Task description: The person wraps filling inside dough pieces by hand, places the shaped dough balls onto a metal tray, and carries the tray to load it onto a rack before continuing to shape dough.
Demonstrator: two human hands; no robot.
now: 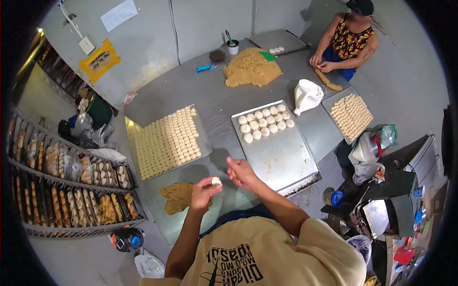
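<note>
My left hand [204, 191] is closed on a small piece of pale dough [216, 181], held up near the table's front edge. Close by on the right, my right hand [242, 173] is curled with its fingers together; a brownish bit seems to show at the fingertips, too small to name. Beside and partly behind my left hand lies a flat lump of brown paste [174, 196]. Past it sits a tray of small pale dough pieces [167, 143] in tight rows. A metal tray [281, 164] to the right carries round white dough balls [265, 120] at its far end.
A large brown mound [253, 67] lies at the back, near a blue tool [205, 68] and a cup [232, 46]. A white bag [307, 95] stands right. Across the table a co-worker [350, 43] handles a brown roll [328, 81] near another filled tray [349, 114]. Bread racks [76, 183] stand left.
</note>
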